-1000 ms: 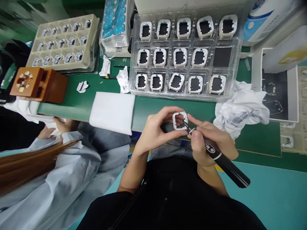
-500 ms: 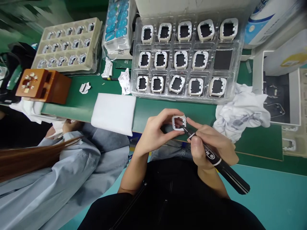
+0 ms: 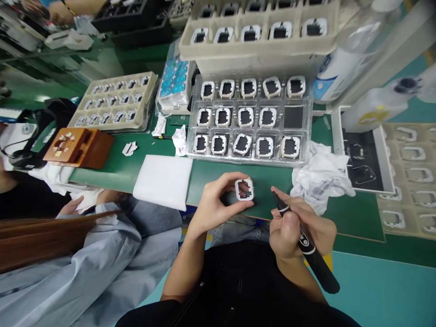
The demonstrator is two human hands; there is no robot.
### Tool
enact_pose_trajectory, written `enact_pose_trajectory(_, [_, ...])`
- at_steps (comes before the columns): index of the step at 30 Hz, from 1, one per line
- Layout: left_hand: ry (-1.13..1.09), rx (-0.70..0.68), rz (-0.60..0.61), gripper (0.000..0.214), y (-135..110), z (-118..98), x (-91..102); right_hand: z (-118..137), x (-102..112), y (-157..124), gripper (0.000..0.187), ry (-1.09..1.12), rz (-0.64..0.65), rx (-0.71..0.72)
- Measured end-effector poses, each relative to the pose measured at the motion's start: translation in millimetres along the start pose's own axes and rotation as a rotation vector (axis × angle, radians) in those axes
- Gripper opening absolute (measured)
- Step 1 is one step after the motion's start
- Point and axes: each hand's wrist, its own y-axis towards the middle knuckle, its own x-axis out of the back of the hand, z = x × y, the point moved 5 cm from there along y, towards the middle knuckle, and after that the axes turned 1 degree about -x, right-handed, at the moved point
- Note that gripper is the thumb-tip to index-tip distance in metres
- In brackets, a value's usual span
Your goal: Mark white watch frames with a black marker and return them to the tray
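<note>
My left hand [image 3: 214,204] pinches a small white square frame [image 3: 244,189] between thumb and fingers, just above the near edge of the green table. My right hand [image 3: 299,229] is closed around a black marker pen [image 3: 304,240]. The pen's tip points up and to the left and stands a little to the right of the frame, apart from it. Behind my hands lies a clear plastic tray [image 3: 308,131] holding several of the same white frames, with one pocket at its right side showing only black.
A white foam pad [image 3: 163,180] lies left of my hands and a crumpled white cloth [image 3: 320,177] to the right. A beige tray of small parts [image 3: 114,102], an orange block [image 3: 76,145] and stacked trays [image 3: 259,41] stand behind. A person in a light blue coat [image 3: 85,268] sits at my left.
The pen tip has come off the frame and my right hand has drawn back to the right. My head has lifted, so more of the far trays shows.
</note>
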Motion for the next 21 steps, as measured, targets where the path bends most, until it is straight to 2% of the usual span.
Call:
enact_pose_trajectory(3, [0.111, -0.095, -0.03, 0.059, 12, -17, 8.4, -3, 7, 0, 0.012, -0.004, -0.165, 0.04])
enact_pose_trajectory(5, [0.237, -0.189, -0.022, 0.057, 29, -37, 13.2, -5, 5, 2, 0.016, -0.01, -0.178, 0.056])
enact_pose_trajectory(8, [0.379, -0.337, 0.027, 0.054, 72, -62, 11.8, -7, 0, 4, 0.022, 0.021, -0.151, 0.095])
enact_pose_trajectory(10, [0.484, -0.415, 0.09, 0.049, 112, -66, 0.8, -7, -1, 3, 0.022, 0.043, -0.165, 0.137])
enact_pose_trajectory(12, [0.596, -0.469, 0.163, 0.049, 155, -58, -17.8, -7, -2, 2, 0.023, 0.048, -0.156, 0.132])
enact_pose_trajectory(14, [0.715, -0.473, 0.208, 0.048, 195, -42, -39.4, -7, -3, 1, 0.026, 0.041, -0.12, 0.074])
enact_pose_trajectory(16, [0.848, -0.464, 0.244, 0.05, 225, -23, -60.4, -7, -2, 0, 0.028, 0.035, -0.1, 0.012])
enact_pose_trajectory(19, [1.009, -0.45, 0.278, 0.044, 244, -7, -79.3, -3, 2, 0, 0.031, 0.02, -0.102, 0.012])
enact_pose_trajectory(21, [0.999, -0.461, 0.282, 0.045, 244, -8, -77.1, -2, 2, 0, 0.024, -0.002, -0.07, 0.007])
